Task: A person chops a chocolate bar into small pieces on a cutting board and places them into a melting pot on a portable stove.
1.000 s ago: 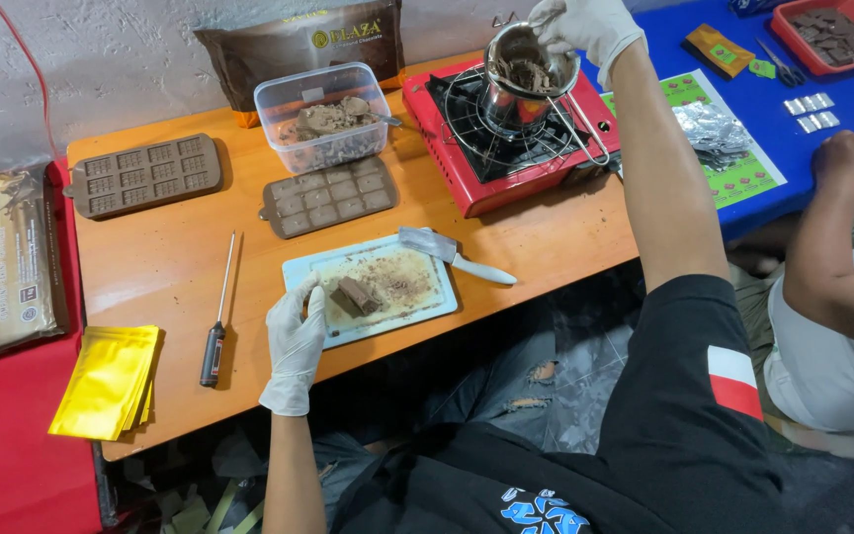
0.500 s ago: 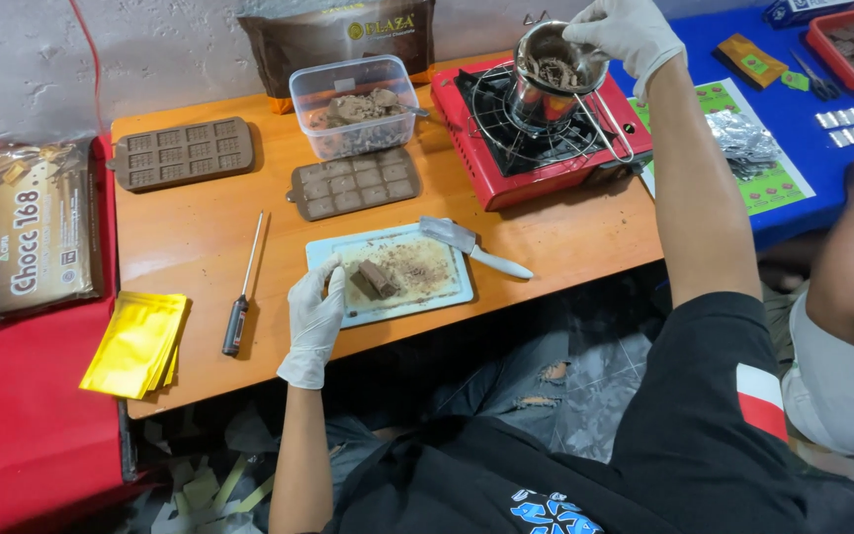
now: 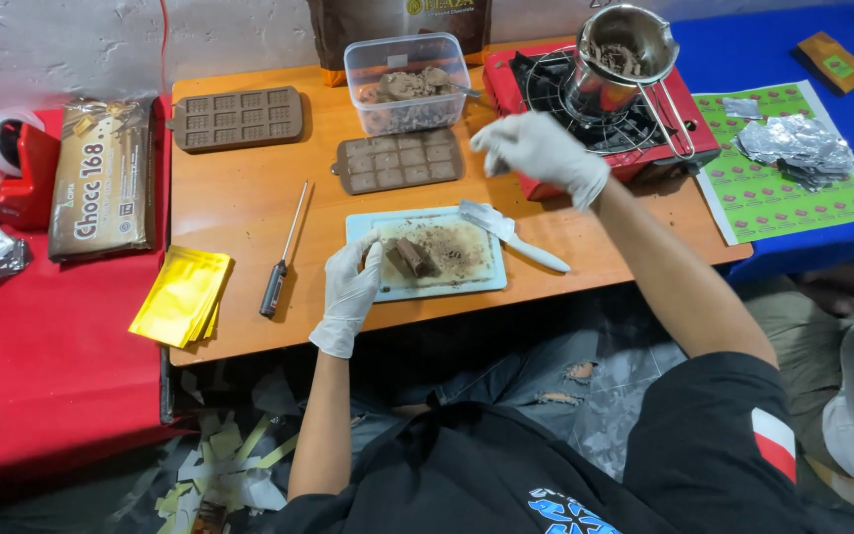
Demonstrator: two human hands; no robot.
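**Q:** What has moved since the earlier frames?

**A:** Since half a second ago the right hand point(image 3: 543, 150) has left the rim of the steel melting pot point(image 3: 617, 54) and come back toward the cutting board point(image 3: 425, 256). It hangs in the air between the pot and the board, above the tabletop, gloved in white, fingers loosely curled and apparently holding nothing.

**Q:** And the other hand?

**A:** The left hand point(image 3: 350, 294), also gloved, has stayed at the left edge of the board. Its fingers are bent and pressed down beside a chocolate chunk point(image 3: 409, 257), which lies on the board's left half among brown shavings.

**Q:** What lies around the board?

**A:** A knife point(image 3: 508, 233) rests at the board's right edge, blade on the board, pale handle pointing away to the right. Left of the board lies a probe thermometer point(image 3: 283, 253), and farther left a stack of yellow foil pouches point(image 3: 182, 296). Behind the board sits a brown chocolate mould point(image 3: 399, 161), with a clear plastic tub point(image 3: 407, 81) of chocolate pieces behind that. The pot stands on a red portable gas stove point(image 3: 600, 119), behind and right of the board.

**Q:** What does the change suggest?

**A:** As a judgement, the drop into the pot is done and the hand is returning to the board, where the knife is closest to it.
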